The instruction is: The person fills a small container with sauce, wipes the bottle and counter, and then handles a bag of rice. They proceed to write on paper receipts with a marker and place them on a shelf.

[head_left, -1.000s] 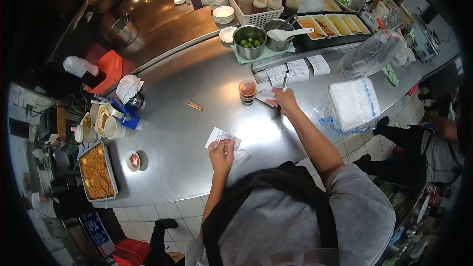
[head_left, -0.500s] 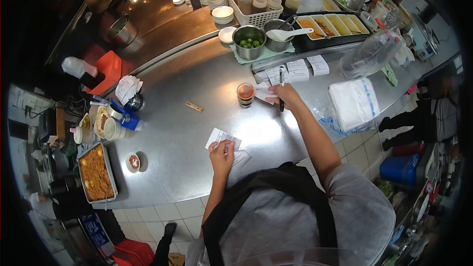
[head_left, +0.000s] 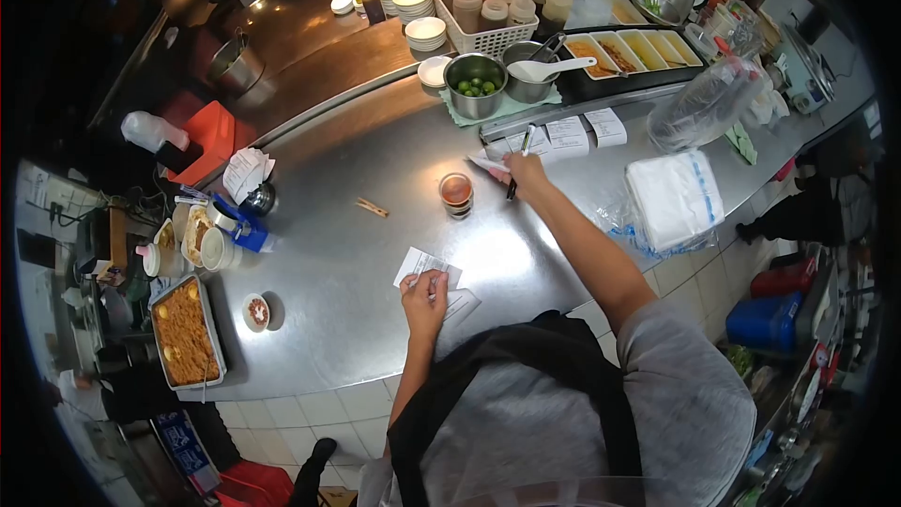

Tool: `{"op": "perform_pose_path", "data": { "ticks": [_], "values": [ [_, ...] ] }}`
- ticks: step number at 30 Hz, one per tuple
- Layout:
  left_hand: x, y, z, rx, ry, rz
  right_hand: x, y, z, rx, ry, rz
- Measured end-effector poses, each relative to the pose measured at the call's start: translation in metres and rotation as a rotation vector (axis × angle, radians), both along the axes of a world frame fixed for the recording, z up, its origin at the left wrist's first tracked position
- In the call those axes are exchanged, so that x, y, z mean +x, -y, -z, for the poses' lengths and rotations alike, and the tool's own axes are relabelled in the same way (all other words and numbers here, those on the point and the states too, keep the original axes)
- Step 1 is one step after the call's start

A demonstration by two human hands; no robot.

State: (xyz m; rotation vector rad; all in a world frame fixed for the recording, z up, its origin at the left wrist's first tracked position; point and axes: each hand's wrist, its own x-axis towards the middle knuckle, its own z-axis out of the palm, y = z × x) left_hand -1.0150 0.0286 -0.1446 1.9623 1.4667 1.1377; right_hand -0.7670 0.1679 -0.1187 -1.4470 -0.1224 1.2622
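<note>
My left hand (head_left: 425, 305) is closed on a printed receipt (head_left: 427, 268), low over the steel counter. Part of a second slip (head_left: 461, 302) shows beneath that hand. Farther out, my right hand (head_left: 526, 176) grips a marker pen (head_left: 527, 139), held upright between the fingers. A small white slip (head_left: 488, 165) is pinched in the same hand, tilted up off the surface. Just left of this hand stands a cup with reddish-brown contents (head_left: 456, 190), apart from the fingers. Several receipts (head_left: 567, 136) lie along the counter's raised back edge, beyond my right hand.
A wooden clothespin (head_left: 372, 207) and a small bowl (head_left: 255, 312) lie to the left, near a tray of orange-brown food (head_left: 185, 330). A pot of green limes (head_left: 476, 84) and a sauce-bottle basket (head_left: 493, 36) stand behind. White plastic bags (head_left: 674, 199) are stacked on the right.
My right hand has shifted left and slightly nearer, and the slip in it is now raised. The cup sits a little closer to me and left. My left hand has barely moved.
</note>
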Motion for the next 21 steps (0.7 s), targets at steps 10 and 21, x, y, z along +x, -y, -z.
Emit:
{"op": "perform_pose_path", "data": {
  "ticks": [10, 21],
  "values": [
    [-0.002, -0.002, 0.005, 0.014, 0.012, 0.021, -0.042, 0.03, -0.005, 0.097, 0.319, -0.073],
    [-0.004, -0.002, 0.003, 0.006, 0.015, 0.012, -0.01, 0.052, 0.026, 0.229, 1.497, -0.899]
  ]
}}
